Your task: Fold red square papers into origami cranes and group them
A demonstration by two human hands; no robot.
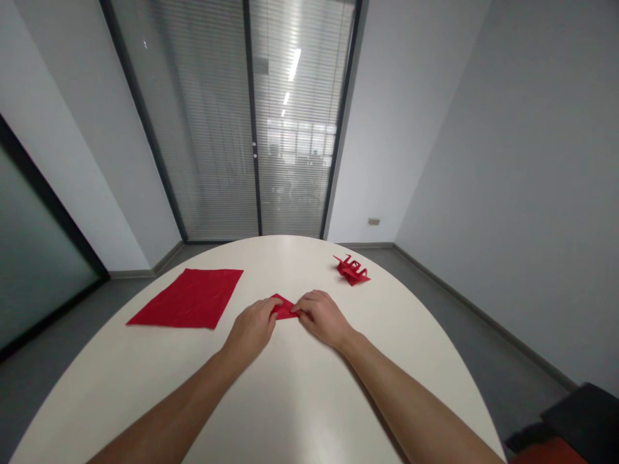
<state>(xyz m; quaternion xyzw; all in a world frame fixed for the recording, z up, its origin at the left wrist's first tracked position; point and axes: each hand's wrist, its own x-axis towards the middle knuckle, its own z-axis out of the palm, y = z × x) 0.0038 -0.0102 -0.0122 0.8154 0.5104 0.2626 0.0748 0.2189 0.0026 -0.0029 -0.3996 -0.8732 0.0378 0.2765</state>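
Note:
A small folded piece of red paper (286, 310) lies on the table between my two hands. My left hand (252, 323) has its thumb and fingers closed on the paper's left side. On the other side, my right hand (323, 317) grips the right edge, thumb and bent fingers pressed together there. Both hands hide parts of the paper, so its full outline cannot be made out. Its visible part is pointed at the top.
A larger, flat sheet of red paper (186, 299) with faint creases rests to the left on the round white table (285, 399). Folded red paper cranes (353, 270) sit near the far right edge. A dark chair with some orange-red (580, 419) stands at lower right.

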